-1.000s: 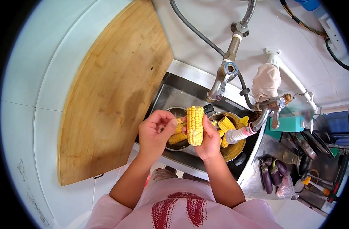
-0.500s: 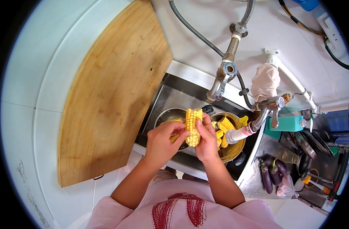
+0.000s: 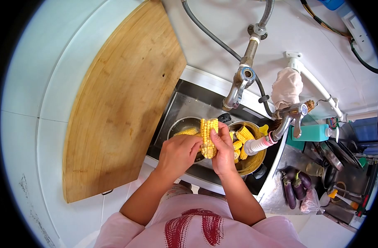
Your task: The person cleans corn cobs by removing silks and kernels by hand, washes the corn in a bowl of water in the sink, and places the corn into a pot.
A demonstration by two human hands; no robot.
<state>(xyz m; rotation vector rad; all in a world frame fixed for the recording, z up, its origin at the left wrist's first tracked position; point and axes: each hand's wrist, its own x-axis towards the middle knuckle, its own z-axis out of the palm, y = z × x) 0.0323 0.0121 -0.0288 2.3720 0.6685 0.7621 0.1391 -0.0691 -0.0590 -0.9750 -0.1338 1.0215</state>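
An upright piece of yellow corn (image 3: pixel 209 138) is in my right hand (image 3: pixel 224 152), with the thumb across its front. My left hand (image 3: pixel 178 153) is closed at the corn's left side; its fingertips are partly hidden, so anything between them cannot be made out. Behind my left hand sits a round metal bowl (image 3: pixel 171 129) with more corn (image 3: pixel 187 132) in it. Beside my right hand a metal pot (image 3: pixel 261 158) holds several corn pieces (image 3: pixel 245 134). Both vessels stand in the sink (image 3: pixel 189 101).
A large wooden board (image 3: pixel 123 99) leans at the left. Two taps (image 3: pixel 238 89) (image 3: pixel 286 120) reach over the sink, one with a pink-white hose end (image 3: pixel 257 146) above the pot. Eggplants (image 3: pixel 294 188), a turquoise bottle (image 3: pixel 313 133) and pans (image 3: pixel 331 155) are at the right.
My left hand has moved right to the corn, and its fingers have closed in against the corn's side. The corn has shifted slightly left and down in my right hand.
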